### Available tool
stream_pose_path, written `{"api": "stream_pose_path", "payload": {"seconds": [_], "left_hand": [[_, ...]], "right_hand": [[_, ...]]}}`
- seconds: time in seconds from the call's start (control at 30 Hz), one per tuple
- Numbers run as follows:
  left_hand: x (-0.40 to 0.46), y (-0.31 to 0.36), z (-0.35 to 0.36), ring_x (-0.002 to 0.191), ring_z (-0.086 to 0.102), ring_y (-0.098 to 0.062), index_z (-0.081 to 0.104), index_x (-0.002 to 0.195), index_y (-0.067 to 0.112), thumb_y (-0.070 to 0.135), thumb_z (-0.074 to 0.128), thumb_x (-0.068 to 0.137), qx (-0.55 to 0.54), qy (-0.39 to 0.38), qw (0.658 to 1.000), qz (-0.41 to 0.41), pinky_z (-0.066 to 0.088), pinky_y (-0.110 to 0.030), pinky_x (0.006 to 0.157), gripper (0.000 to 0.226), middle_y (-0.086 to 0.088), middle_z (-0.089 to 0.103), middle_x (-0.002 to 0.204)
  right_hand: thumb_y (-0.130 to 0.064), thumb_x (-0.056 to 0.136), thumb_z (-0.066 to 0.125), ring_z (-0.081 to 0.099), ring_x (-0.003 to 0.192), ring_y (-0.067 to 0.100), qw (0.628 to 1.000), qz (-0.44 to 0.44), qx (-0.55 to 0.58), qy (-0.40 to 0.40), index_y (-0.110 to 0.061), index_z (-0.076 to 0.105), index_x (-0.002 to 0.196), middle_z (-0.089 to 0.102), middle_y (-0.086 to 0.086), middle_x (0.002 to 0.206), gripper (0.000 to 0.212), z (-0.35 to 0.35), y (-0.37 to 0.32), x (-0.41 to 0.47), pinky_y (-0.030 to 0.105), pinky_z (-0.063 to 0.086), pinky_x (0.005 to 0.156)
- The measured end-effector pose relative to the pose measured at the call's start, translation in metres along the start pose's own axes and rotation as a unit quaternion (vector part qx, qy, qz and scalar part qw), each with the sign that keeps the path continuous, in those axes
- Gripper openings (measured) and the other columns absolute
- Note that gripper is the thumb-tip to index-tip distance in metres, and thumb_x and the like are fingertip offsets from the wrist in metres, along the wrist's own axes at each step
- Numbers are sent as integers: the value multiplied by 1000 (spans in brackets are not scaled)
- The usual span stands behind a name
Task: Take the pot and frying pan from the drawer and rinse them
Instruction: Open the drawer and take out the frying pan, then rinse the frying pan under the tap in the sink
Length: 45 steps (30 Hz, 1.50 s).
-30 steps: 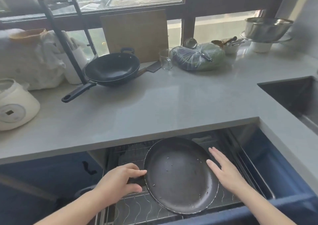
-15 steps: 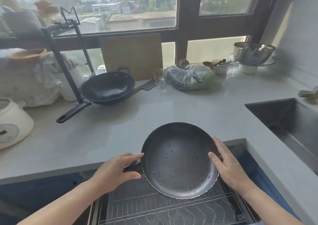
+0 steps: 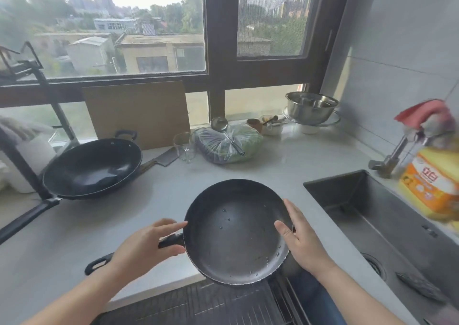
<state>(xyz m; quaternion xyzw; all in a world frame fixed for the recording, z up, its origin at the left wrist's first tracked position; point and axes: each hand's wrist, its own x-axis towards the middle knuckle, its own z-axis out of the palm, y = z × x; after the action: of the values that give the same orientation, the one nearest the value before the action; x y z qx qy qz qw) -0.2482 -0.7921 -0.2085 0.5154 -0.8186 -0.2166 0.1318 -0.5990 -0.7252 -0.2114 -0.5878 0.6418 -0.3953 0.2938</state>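
Worktop: a pale grey stone counter (image 3: 223, 173) is seen under the window, with a steel sink basin (image 3: 367, 210) set in at the right.
Wok: a large black wok with a long handle (image 3: 92, 168) is rested on the counter at the left.
Frying pan: a round dark frying pan with droplets inside (image 3: 236, 230) is held over the counter's front edge, above the open wire-rack drawer (image 3: 211, 305).
Left hand (image 3: 146, 247): wrapped round the pan's black handle.
Right hand (image 3: 298, 235): fingers laid straight against the pan's right rim, thumb inside.
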Motion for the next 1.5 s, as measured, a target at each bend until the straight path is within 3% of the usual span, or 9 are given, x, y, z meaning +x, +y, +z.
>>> {"api": "stream_pose_path", "payload": {"seconds": [0.1,0.23,0.5,0.73,0.83,0.93,1.2,1.5], "left_hand": [[21,11,-5,92,56,6,38,118,73,63,62,78,25,8,1000,6,51,-27,78,48,41,43,117],[46,13,-9,93,55,6,35,124,69,66,58,79,36,3,999,16,52,-27,76,51,39,42,119],[105,12,-30,88,56,6,31,104,80,61,61,80,41,-22,998,48,48,-21,75,43,35,48,114],[166,6,-42,81,59,9,36,117,74,68,56,77,49,-44,994,84,52,-27,75,45,34,49,113],[191,11,-44,81,59,12,42,118,69,60,63,79,42,-43,993,102,49,-22,73,45,30,53,109],[212,15,-44,78,61,11,44,119,67,57,65,80,28,-51,991,119,50,-25,73,46,27,54,107],[254,21,-46,87,57,5,38,119,73,67,61,75,58,-38,985,156,51,-27,77,50,28,53,103],[289,76,-38,90,57,4,33,109,79,67,60,77,61,-65,971,223,51,-26,75,43,27,55,103]], "right_hand": [[-59,86,45,12,140,-6,1000,2,11,11,-27,20,149,18,-16,154,75,-13,0,12,26,13,118],[-46,85,49,14,141,-4,1000,7,11,23,-25,21,148,19,-15,154,73,-22,-2,25,20,11,114],[-49,85,49,12,140,-6,998,34,32,47,-29,20,148,18,-19,154,72,-25,-3,58,31,13,119],[-48,85,50,13,140,-6,995,49,38,82,-28,20,149,17,-21,152,73,-27,-1,93,29,14,119],[-49,86,49,13,139,-8,993,55,34,102,-30,19,149,17,-23,151,72,-32,2,104,25,14,117],[-47,87,50,13,139,-6,991,57,28,119,-30,18,149,16,-24,150,71,-38,5,113,23,13,116],[-41,89,52,13,140,-5,986,59,27,156,-28,19,149,18,-19,152,70,-52,3,127,20,11,113],[-41,91,52,14,140,-4,973,87,3,213,-28,19,149,18,-17,154,68,-92,9,104,22,14,114]]}}
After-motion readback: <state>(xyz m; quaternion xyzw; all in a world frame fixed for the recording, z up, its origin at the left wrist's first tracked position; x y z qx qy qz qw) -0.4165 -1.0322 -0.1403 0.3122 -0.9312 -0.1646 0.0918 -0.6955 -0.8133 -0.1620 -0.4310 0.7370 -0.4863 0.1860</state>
